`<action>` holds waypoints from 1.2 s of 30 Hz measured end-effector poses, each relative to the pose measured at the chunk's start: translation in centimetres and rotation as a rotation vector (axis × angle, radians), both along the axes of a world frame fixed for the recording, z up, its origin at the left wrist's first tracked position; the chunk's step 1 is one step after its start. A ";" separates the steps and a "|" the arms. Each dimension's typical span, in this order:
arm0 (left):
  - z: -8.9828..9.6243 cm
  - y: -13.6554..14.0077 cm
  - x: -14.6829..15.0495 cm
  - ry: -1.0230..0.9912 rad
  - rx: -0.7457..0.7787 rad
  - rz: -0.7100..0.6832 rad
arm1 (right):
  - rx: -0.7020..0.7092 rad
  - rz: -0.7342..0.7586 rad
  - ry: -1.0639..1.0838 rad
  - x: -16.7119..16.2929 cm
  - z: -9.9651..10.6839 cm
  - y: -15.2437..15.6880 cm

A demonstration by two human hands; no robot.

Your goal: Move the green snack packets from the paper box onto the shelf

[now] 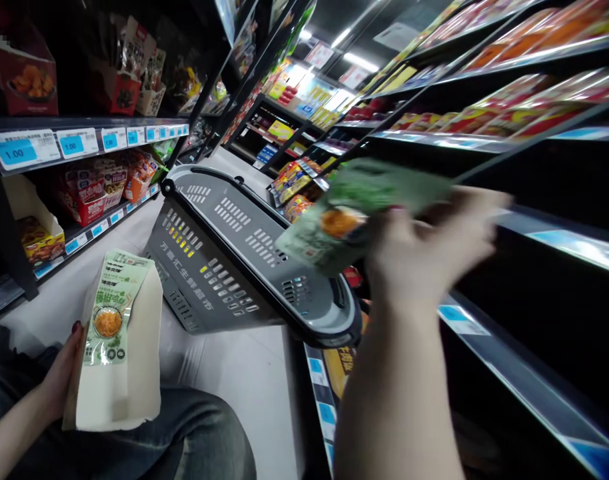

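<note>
My left hand (59, 373) grips the side of an open cardboard display box (134, 387) that rests by my knee. Inside the box lie green snack packets (107, 307) printed with a bowl of orange food. My right hand (414, 247) is raised at the right, blurred by motion, with its fingers closed on another green snack packet (334, 220) of similar print. This packet is in front of the far end of a grey shopping basket (209, 267), which stands tilted in view on the floor. Most of the basket's inside is hidden.
A left shelf (84, 143) with blue price tags carries snack boxes, among them a red box (84, 200). Tall right shelves (484, 143) hold rows of bagged goods. Pale floor (234, 387) runs between them. My jeans-clad knee (199, 427) is at the bottom.
</note>
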State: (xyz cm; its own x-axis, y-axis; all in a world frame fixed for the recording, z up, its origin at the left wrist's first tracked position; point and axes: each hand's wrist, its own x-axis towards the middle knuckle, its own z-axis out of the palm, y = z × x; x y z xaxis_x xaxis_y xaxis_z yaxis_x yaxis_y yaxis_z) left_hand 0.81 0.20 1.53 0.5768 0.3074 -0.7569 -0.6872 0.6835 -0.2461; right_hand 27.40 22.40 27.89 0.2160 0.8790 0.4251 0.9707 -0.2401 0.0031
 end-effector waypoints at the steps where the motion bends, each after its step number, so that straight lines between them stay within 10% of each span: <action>1: 0.0 0.0 0.0 0.009 0.011 0.005 | -0.094 -0.045 -0.033 -0.3 -0.5 0.9; 8: 1.2 0.9 -0.3 -0.120 -0.011 0.015 | -0.743 -0.073 0.130 -1.7 -6.4 3.9; 13: 0.9 0.8 -0.1 -0.201 -0.032 0.041 | -0.709 -0.018 0.322 -4.8 -5.8 2.0; 16: 0.1 0.3 0.1 -0.232 0.004 0.041 | -0.726 0.292 0.412 -9.5 -6.1 -2.0; 20: -0.5 -0.1 0.4 -0.241 0.145 0.064 | -0.911 0.600 0.037 -15.1 -10.1 -8.1; 26: 0.3 0.3 0.6 -0.231 0.153 0.068 | -0.864 0.648 -0.256 -16.4 -15.9 -12.0; 36: 0.6 0.5 0.3 -0.160 0.103 0.005 | -0.838 0.614 -0.271 -16.0 -16.9 -13.4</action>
